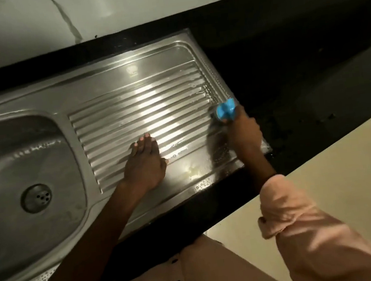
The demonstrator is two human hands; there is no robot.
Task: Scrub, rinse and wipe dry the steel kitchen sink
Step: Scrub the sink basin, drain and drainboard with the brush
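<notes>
Black countertop [275, 65] with inset steel sink [104, 85], wet drainboard [143, 103].

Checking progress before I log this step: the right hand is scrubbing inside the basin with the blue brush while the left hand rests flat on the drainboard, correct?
Not quite. In the head view the right hand works the blue brush at the drainboard's right edge, not inside the basin. The left hand does rest flat on the drainboard.

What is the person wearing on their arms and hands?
Both hands, the left hand and the right hand, are bare: no gloves, and no rings or watch that I can see. The sleeves are pale pink and pushed up, bunched near the elbows. The fingernails look light.
</notes>
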